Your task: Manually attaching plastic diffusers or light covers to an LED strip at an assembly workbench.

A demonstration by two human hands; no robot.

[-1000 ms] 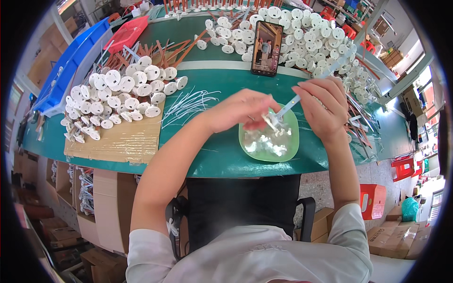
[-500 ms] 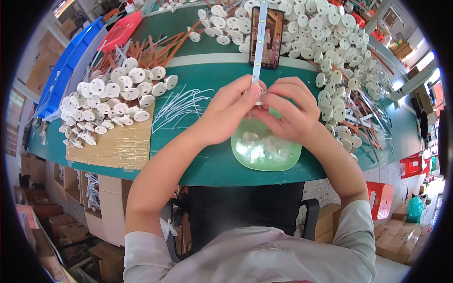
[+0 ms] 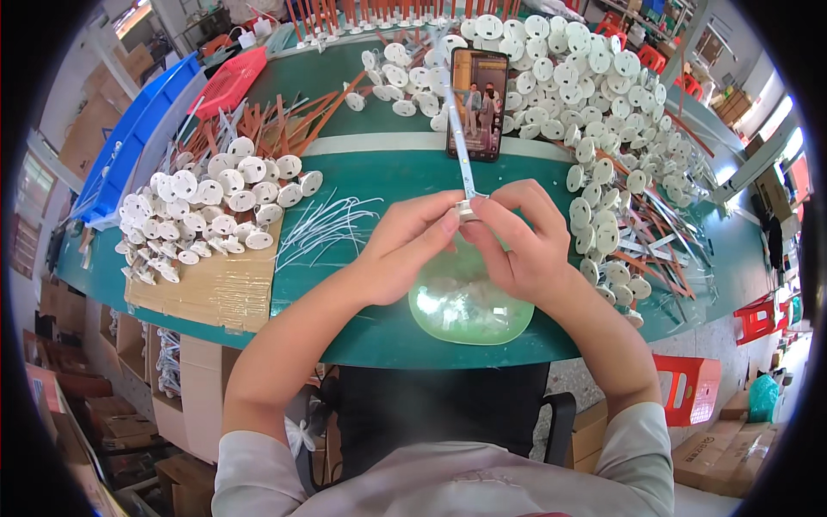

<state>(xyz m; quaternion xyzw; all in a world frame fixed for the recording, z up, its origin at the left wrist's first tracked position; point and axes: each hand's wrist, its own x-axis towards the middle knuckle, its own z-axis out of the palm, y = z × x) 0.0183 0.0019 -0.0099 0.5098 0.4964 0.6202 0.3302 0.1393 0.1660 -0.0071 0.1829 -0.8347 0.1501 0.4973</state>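
Observation:
Above a green translucent bowl (image 3: 474, 314) with small clear pieces in it, my left hand (image 3: 407, 239) and my right hand (image 3: 524, 237) meet fingertip to fingertip. Both are closed on a small white round cap (image 3: 465, 209), pinched from either side. From this cap a narrow white LED strip (image 3: 458, 138) runs away from me, leaning slightly left and passing before a phone. Fingers partly cover the cap, so its joint with the strip is hard to make out. A loose bunch of thin white wires (image 3: 326, 226) lies left of my left hand.
Many white round caps with brown strips (image 3: 207, 191) are heaped on cardboard (image 3: 198, 302) at left. A larger heap of caps (image 3: 560, 73) fills the far right. The lit phone (image 3: 489, 108) stands beyond my hands. Blue (image 3: 129, 146) and red (image 3: 231, 82) trays stand far left.
The strip's far end has swung left and now crosses the phone's left edge. My hands have come a little nearer, and the cap shows more between my fingers. The view has shifted slightly.

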